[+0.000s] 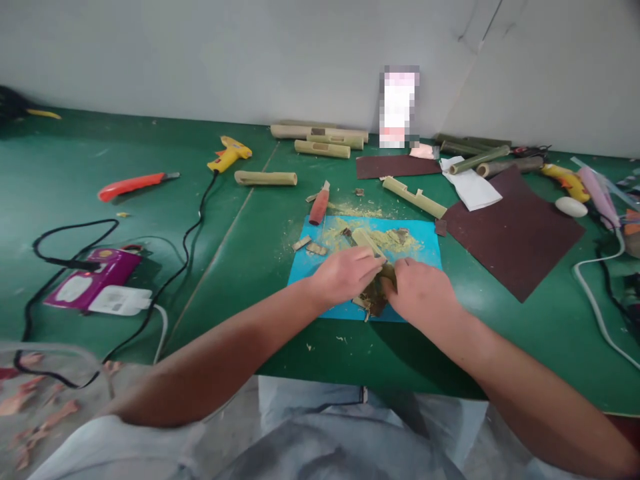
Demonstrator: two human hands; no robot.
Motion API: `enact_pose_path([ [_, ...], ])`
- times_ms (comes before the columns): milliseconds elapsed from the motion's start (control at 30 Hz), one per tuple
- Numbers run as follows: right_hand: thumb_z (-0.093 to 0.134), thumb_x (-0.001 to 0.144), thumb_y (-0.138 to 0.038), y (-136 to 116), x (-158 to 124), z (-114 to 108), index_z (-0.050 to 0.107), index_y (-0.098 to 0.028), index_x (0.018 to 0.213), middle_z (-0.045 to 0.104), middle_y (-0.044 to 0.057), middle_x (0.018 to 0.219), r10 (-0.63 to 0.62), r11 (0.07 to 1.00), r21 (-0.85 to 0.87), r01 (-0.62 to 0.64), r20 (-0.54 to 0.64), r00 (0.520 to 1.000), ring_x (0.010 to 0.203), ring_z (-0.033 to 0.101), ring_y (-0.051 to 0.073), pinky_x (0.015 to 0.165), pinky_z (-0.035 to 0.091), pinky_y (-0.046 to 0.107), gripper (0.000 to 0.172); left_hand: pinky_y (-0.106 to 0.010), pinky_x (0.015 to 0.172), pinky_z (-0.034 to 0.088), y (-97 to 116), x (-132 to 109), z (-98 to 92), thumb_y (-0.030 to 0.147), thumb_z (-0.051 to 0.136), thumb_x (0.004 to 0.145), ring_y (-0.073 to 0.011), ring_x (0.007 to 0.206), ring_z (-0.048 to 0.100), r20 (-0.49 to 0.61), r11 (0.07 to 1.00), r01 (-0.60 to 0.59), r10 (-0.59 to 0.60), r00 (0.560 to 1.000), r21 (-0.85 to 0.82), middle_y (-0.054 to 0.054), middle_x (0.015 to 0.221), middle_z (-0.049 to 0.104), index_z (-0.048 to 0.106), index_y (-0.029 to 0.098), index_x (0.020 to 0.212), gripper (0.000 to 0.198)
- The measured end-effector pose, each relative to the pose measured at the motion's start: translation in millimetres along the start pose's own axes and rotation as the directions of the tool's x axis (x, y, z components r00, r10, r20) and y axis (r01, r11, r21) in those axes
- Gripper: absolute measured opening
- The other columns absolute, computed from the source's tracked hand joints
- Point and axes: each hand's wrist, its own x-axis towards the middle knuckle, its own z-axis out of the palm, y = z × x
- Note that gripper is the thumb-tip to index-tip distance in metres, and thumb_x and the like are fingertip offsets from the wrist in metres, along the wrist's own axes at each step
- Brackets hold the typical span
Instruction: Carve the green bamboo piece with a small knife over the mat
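Note:
A short pale bamboo tube (367,241) is held at a slant over a blue mat (425,243). My left hand (347,273) is closed against the tube's near left side, fingers pressed together. Round the tube's near end is wrapped my right hand (423,287), also closed. Whether a small thing sits between the fingers is hidden. Yellowish bamboo dust (400,239) and small brown scraps lie on the mat, some under my hands. Just beyond the mat's edge lies a red-handled chisel-like tool (320,205).
Cut bamboo tubes (323,149) lie along the wall, with another notched tube (415,197) nearer. Brown sheets (515,233) spread to the right beside a white egg-shaped object (571,207). A yellow glue gun (230,155), orange utility knife (137,185) and purple power strip (95,277) with cables occupy the left.

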Motion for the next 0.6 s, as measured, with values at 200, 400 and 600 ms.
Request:
enact_pose_path([
  [200,0.049,0.100,-0.037,-0.1,0.8,-2.1,0.068,-0.014,0.102,0.072,0.014,0.094,0.000,1.000,-0.021,-0.001,-0.011,1.000,0.086,0.072,0.026,0.063,0.045,0.031,0.030,-0.035,0.084,0.058,-32.3,6.6,-9.5,0.029,0.050,0.104,-0.0197,0.091,0.069,-0.136,0.996,0.080,-0.072,0.988,0.050,-0.010,0.095,0.073,0.076,0.016,0.107,0.030],
  [400,0.044,0.103,-0.034,0.4,0.4,-0.7,0.069,-0.012,0.100,0.072,0.015,0.093,-0.010,1.000,-0.030,0.010,-0.010,1.000,0.085,0.072,0.025,0.063,0.043,0.031,0.033,-0.031,0.077,0.057,-12.0,5.4,-5.8,0.030,0.047,0.106,-0.0182,0.086,0.069,-0.098,0.998,0.020,-0.014,0.995,0.064,-0.008,0.090,0.072,0.075,0.015,0.107,0.032],
  [600,0.044,0.102,-0.032,0.7,0.9,0.2,0.070,-0.012,0.099,0.072,0.014,0.091,-0.007,1.000,-0.029,0.007,-0.020,1.000,0.082,0.072,0.026,0.061,0.042,0.031,0.033,-0.031,0.077,0.056,-13.1,7.9,-4.7,0.032,0.047,0.106,-0.0189,0.085,0.067,-0.046,0.999,0.041,-0.039,0.998,0.030,-0.008,0.090,0.071,0.076,0.018,0.107,0.033],
])
